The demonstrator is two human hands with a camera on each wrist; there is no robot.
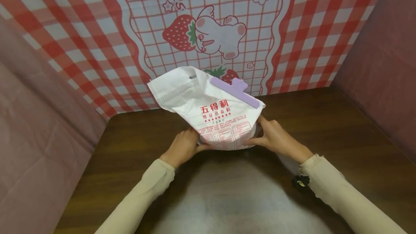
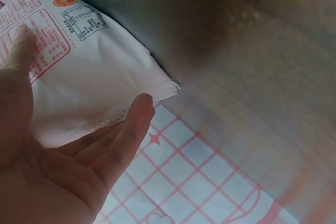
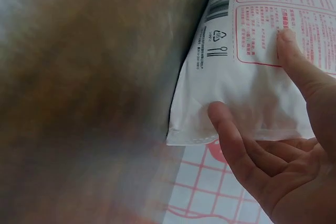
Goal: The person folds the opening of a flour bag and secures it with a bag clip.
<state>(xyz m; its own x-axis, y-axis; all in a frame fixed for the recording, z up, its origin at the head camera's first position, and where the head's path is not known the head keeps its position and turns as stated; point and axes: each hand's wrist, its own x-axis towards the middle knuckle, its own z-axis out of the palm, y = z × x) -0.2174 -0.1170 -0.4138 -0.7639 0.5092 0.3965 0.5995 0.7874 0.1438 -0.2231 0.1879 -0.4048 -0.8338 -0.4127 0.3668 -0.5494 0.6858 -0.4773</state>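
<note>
A white bag of wheat flour (image 1: 224,122) with red print stands toward the back of the table in the head view. A lilac sealing clip (image 1: 235,91) lies across its folded top, and a white flap sticks out to the upper left. My left hand (image 1: 182,146) holds the bag's lower left side, thumb in front. At the lower right side my right hand (image 1: 278,139) grips it the same way. In both wrist views each thumb presses the printed front of the flour bag (image 2: 105,82), (image 3: 252,93), with the other fingers along its side edge and partly behind it.
The dark brown wooden table (image 1: 130,176) has a pale glare in its middle. Behind it hangs a red-and-white checked cloth (image 1: 305,39) with strawberries and a cartoon animal. Pink curtains (image 1: 35,147) close off both sides. A dark band (image 1: 300,182) hangs at my right wrist.
</note>
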